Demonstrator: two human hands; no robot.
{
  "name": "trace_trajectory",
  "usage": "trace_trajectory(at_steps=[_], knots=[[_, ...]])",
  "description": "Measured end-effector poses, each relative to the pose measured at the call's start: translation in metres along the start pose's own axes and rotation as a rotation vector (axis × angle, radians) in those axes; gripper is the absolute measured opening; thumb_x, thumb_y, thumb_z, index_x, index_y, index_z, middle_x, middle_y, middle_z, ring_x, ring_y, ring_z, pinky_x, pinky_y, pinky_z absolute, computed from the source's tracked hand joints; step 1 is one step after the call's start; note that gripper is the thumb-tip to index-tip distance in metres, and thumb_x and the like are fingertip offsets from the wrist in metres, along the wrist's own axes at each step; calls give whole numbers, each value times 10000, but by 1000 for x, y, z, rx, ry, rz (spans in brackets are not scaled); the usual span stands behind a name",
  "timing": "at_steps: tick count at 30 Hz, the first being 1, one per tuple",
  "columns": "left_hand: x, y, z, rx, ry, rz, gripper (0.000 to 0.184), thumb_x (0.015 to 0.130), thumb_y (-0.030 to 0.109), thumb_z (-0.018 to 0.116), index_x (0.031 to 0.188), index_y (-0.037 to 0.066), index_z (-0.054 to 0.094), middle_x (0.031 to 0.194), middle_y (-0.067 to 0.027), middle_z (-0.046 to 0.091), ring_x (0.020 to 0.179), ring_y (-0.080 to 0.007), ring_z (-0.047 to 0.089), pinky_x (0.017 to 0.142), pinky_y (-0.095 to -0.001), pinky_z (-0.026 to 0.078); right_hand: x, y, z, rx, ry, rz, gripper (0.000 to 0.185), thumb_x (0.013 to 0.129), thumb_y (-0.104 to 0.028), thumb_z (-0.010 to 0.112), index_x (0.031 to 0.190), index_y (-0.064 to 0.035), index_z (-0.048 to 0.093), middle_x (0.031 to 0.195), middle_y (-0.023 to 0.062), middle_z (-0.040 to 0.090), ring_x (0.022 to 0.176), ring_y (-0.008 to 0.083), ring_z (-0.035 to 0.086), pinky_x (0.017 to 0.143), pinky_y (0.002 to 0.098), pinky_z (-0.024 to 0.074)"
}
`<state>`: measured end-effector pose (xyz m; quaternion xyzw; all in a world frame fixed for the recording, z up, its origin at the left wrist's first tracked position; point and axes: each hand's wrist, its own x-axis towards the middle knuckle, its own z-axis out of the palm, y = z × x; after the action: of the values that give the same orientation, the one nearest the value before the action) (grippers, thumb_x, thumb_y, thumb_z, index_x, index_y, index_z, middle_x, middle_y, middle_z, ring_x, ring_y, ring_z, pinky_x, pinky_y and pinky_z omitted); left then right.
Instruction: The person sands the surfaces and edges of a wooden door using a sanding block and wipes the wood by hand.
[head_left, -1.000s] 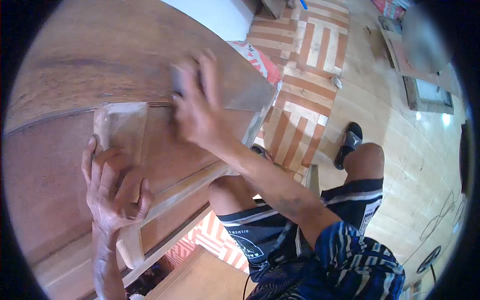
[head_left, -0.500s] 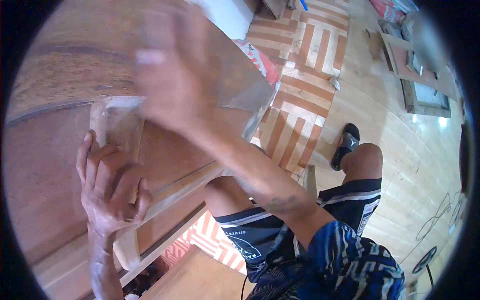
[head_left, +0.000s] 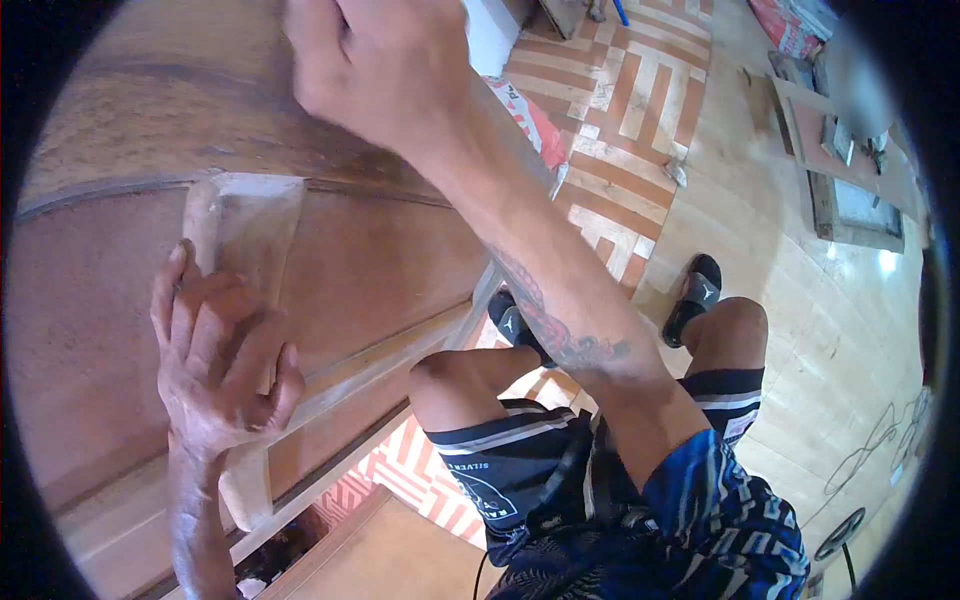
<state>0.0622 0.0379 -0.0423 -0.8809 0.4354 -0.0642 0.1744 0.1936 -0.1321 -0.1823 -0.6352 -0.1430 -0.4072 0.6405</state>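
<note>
A large wooden piece with recessed reddish-brown panels (head_left: 380,260) and pale rails fills the left side. My left hand (head_left: 222,350) grips the upright wooden rail (head_left: 235,215) between two panels, fingers bent around it and thumb apart. Over the darker, curved wooden surface (head_left: 150,115) at the top, my right hand (head_left: 385,70) reaches away from me. Its fingers run past the upper edge of the view, so whatever they hold is hidden.
A red and white sack (head_left: 540,125) lies beyond the wooden piece. Boards with small tools (head_left: 840,140) are at the upper right. A cable (head_left: 870,445) lies on the tiled floor (head_left: 630,150). A wooden panel (head_left: 390,555) is at the bottom.
My right hand has moved up and away over the dark wood, partly out of view. My left hand keeps its hold on the rail. The view has shifted slightly.
</note>
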Motion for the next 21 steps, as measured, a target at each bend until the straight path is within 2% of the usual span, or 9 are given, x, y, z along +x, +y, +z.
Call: trace_trajectory(at_steps=[2, 4, 6, 9, 11, 12, 14, 18, 21], knots=[[-3, 0, 0, -14, 18, 8, 129, 636, 133, 691, 760, 103, 668, 907, -70, 576, 962, -280, 610, 1073, -589, 388, -49, 19, 0, -144, 195, -215, 546, 819, -24, 661, 1347, -52, 525, 1489, 283, 334, 1366, 478, 365, 1091, 524, 382], [-5, 0, -1, -21, 25, 1, 125, 640, 136, 689, 759, 104, 668, 903, -69, 578, 965, -279, 610, 1073, -589, 388, -152, 50, -5, -191, 43, -58, 603, 866, 17, 581, 1448, -50, 440, 1487, 331, 327, 1394, 502, 324, 1125, 532, 319], [-3, -1, 1, -14, 15, -17, 117, 647, 138, 687, 758, 107, 668, 902, -68, 582, 970, -278, 610, 1072, -590, 388, -195, 71, 1, -127, 66, -19, 645, 875, 30, 578, 1484, -58, 385, 1493, 332, 318, 1418, 531, 249, 1149, 593, 229], [-1, -2, 3, -11, 13, -14, 117, 643, 138, 688, 755, 108, 668, 898, -71, 590, 965, -284, 613, 1068, -595, 389, -129, 53, 2, -273, 153, -95, 585, 799, 12, 672, 1362, -50, 525, 1462, 301, 372, 1359, 513, 364, 1073, 538, 390], [-1, -4, 2, -16, -6, -12, 120, 637, 131, 689, 752, 104, 668, 898, -72, 594, 960, -287, 615, 1064, -596, 392, -38, 25, 4, -117, 221, -297, 549, 817, -30, 667, 1351, -52, 540, 1442, 297, 402, 1336, 499, 400, 1039, 502, 432], [0, -4, 2, -17, -15, -15, 122, 634, 127, 690, 751, 103, 667, 898, -72, 596, 958, -289, 616, 1062, -597, 394, 6, 28, 19, -85, 320, -372, 546, 880, -69, 603, 1406, -8, 467, 1464, 350, 336, 1335, 504, 403, 1067, 533, 411], [3, -1, 4, -19, 16, -12, 123, 630, 117, 690, 749, 100, 667, 895, -72, 598, 956, -290, 618, 1058, -596, 398, 15, 30, 29, -94, 346, -362, 546, 945, -112, 543, 1455, 24, 406, 1483, 392, 286, 1341, 504, 399, 1099, 549, 380], [-2, 0, 0, -48, 32, -4, 128, 622, 100, 690, 748, 96, 666, 895, -72, 599, 959, -291, 620, 1053, -593, 406, -100, 34, -4, -278, 144, -79, 509, 946, -126, 557, 1434, -18, 455, 1474, 346, 345, 1371, 488, 376, 1112, 488, 344], [-2, -2, 1, -38, 23, -16, 140, 614, 99, 695, 751, 96, 666, 896, -72, 601, 955, -292, 620, 1048, -590, 412, -210, 70, -1, -202, 25, 37, 604, 944, -79, 526, 1511, -30, 325, 1535, 331, 249, 1421, 523, 254, 1135, 565, 270]])
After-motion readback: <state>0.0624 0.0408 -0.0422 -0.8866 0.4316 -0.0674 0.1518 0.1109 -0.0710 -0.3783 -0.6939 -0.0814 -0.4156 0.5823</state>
